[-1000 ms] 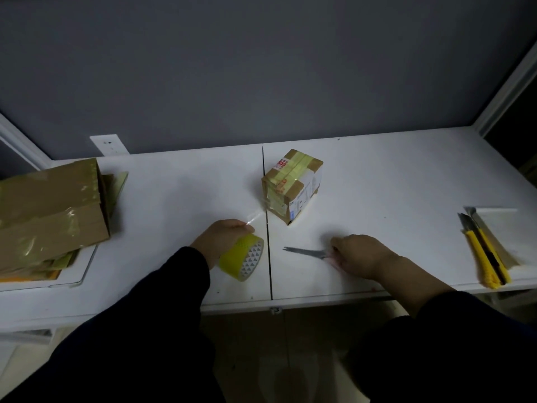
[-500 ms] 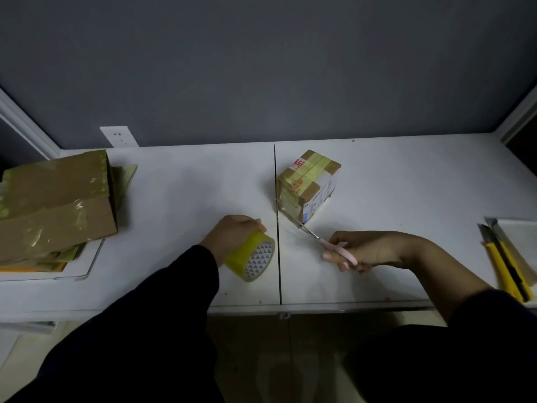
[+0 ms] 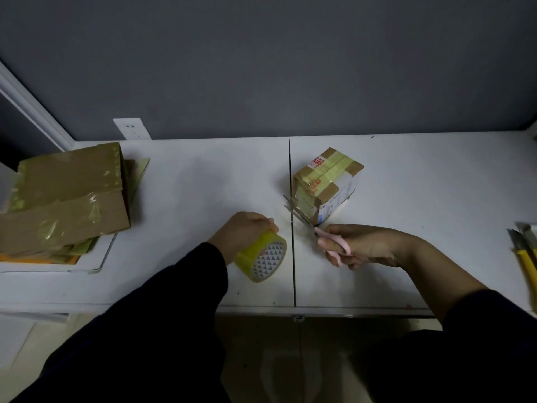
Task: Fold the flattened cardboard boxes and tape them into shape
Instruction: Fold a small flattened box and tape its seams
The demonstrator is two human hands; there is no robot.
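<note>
A small folded cardboard box [image 3: 327, 184], wrapped with yellowish tape, stands on the white table [image 3: 436, 199] just right of the table's centre seam. My left hand [image 3: 242, 232] grips a roll of yellow tape [image 3: 261, 257] in front and left of the box. A clear strip of tape runs from the roll towards the box's near corner. My right hand [image 3: 363, 245] holds pink-handled scissors [image 3: 308, 225]; their blades are spread apart at that strip, beside the box's near-left edge.
A stack of flattened, taped cardboard boxes [image 3: 64, 199] lies on a white tray at the left. Yellow utility knives [image 3: 526, 251] rest at the table's right edge. A wall socket [image 3: 132, 128] sits at the back left, on a grey wall.
My right hand picked the scissors up off the table and carried them to the tape strip by the box; the blades have spread apart. My left hand keeps the roll in place.
</note>
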